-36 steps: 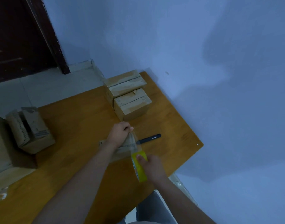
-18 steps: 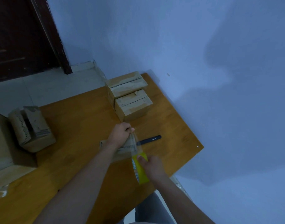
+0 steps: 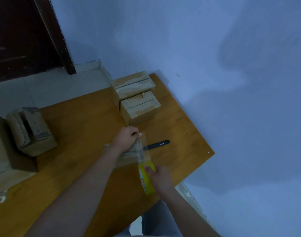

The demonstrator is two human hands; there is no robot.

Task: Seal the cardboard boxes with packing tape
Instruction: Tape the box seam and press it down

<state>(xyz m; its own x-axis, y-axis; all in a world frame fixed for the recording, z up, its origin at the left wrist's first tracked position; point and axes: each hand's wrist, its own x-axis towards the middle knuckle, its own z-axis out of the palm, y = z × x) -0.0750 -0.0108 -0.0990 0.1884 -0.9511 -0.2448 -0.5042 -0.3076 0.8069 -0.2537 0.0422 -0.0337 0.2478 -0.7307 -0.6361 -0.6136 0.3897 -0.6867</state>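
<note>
Left hand [image 3: 127,138] pinches free tape strip [image 3: 143,149] end; right hand [image 3: 161,178] grips yellow tape roll [image 3: 147,181]. Film thin, sticky, twist-prone: keep taut over light box [image 3: 125,155], frame centre.

You've got a yellow tape roll [image 3: 147,179], black pen [image 3: 157,144], orange-brown table [image 3: 81,127], tan boxes [image 3: 137,106] (blue-grey wall [image 3: 214,65]).

Single head-worn view, tilted, looked forward and down onto table [image 3: 78,127]; hands near, wall [image 3: 214,65] and door [image 3: 23,36] beyond.
</note>
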